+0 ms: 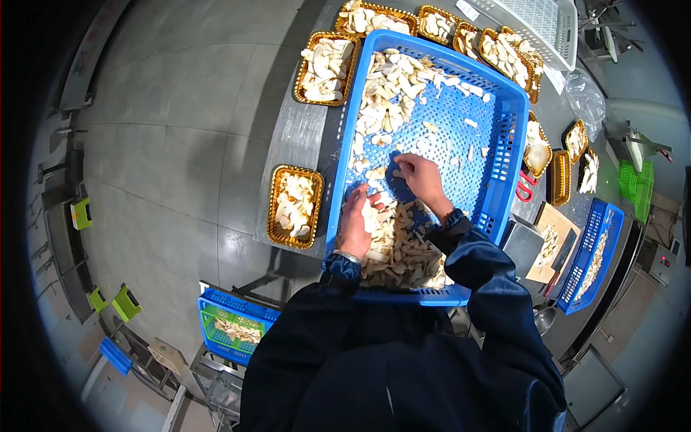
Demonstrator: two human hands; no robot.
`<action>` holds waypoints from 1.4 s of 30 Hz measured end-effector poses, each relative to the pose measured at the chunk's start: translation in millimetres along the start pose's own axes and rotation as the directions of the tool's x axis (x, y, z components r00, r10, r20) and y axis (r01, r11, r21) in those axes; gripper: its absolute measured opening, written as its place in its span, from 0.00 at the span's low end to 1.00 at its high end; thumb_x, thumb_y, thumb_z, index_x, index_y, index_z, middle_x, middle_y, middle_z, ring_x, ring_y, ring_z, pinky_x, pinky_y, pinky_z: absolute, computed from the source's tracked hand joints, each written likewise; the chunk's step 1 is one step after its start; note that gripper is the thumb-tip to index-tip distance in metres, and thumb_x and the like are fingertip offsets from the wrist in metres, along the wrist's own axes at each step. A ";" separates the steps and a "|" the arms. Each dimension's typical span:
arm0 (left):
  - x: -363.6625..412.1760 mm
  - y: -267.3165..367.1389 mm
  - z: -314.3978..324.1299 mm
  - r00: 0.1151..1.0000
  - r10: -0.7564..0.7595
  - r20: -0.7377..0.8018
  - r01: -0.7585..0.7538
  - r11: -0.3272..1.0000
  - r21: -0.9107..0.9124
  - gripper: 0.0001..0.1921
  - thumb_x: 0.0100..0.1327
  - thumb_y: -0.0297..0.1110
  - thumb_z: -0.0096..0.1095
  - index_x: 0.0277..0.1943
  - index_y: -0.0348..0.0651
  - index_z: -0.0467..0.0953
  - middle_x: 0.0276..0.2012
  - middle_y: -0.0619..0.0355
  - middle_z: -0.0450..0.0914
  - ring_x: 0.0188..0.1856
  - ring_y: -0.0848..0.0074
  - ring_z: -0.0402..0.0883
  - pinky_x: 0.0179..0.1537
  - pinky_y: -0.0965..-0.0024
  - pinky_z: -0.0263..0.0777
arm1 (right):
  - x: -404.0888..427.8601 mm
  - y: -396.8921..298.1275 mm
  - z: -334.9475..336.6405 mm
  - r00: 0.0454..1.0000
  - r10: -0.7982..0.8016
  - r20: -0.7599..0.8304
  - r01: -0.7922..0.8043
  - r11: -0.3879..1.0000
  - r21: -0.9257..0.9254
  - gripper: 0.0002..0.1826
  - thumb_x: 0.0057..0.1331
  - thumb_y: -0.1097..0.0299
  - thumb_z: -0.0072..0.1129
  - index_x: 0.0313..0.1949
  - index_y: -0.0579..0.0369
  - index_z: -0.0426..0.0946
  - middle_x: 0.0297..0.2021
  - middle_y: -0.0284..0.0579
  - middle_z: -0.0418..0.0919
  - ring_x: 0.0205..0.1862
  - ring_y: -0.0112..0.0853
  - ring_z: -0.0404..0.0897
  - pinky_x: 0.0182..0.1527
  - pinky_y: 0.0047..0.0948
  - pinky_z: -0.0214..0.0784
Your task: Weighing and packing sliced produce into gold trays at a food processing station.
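Note:
A large blue plastic crate [518, 135] stands on the metal table, with sliced mushrooms [399, 254] piled at its near end and more mushroom slices [386, 92] at the far left. Over the near pile, my left hand [359, 218] is cupped palm up around some pale slices. My right hand [422, 175] hovers over the crate's middle, to the right of and beyond the left, its fingertips bent together; whether a piece is between them cannot be told. Left of the crate, a gold-rimmed tray [272, 202] holds slices, and a second filled tray [298, 75] sits farther back.
Several filled gold trays [418, 24] line the crate's far side. To the right are red-handled scissors [523, 189], an empty gold tray [560, 178], a cutting board [540, 272] with a knife [564, 248], and a smaller blue basket [572, 291]. A white crate [564, 38] stands at the back.

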State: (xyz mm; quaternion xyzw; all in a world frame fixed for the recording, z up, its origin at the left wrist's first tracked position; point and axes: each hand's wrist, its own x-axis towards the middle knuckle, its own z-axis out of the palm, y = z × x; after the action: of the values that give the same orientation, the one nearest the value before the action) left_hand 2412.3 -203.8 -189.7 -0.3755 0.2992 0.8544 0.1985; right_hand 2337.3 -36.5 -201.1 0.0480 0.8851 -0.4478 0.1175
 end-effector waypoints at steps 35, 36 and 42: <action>-14.2 -8.0 -13.4 0.984 -0.107 0.144 0.111 0.994 -0.016 0.16 0.63 0.47 0.57 0.49 0.48 0.72 0.42 0.60 0.75 0.42 0.74 0.75 0.42 0.71 0.71 | -38.4 0.3 -12.9 0.995 -0.062 -0.081 0.029 0.932 -0.361 0.10 0.59 0.60 0.58 0.35 0.51 0.76 0.25 0.45 0.79 0.28 0.45 0.79 0.30 0.38 0.69; -10.8 -7.0 -17.9 0.988 -0.095 0.119 0.094 0.995 0.015 0.16 0.63 0.45 0.58 0.49 0.47 0.72 0.42 0.60 0.76 0.42 0.74 0.75 0.42 0.71 0.71 | -40.7 -2.1 -13.9 1.000 -0.014 0.023 0.020 0.957 -0.290 0.10 0.59 0.59 0.59 0.34 0.51 0.77 0.24 0.44 0.80 0.27 0.41 0.79 0.29 0.35 0.69; -11.0 3.0 -8.5 0.972 -0.148 0.181 0.171 0.978 -0.121 0.18 0.66 0.50 0.51 0.48 0.45 0.72 0.44 0.59 0.76 0.47 0.71 0.76 0.44 0.65 0.72 | -22.0 -40.3 -8.7 0.993 -0.018 0.116 0.035 0.989 -0.144 0.11 0.62 0.58 0.55 0.38 0.47 0.80 0.29 0.46 0.81 0.30 0.40 0.80 0.33 0.32 0.70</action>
State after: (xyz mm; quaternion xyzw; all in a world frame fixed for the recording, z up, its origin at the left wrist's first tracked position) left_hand 2422.1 -212.9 -184.8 -0.3365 0.1912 0.8830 0.2656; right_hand 2349.5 -53.0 -159.2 0.0019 0.9079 -0.3852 0.1652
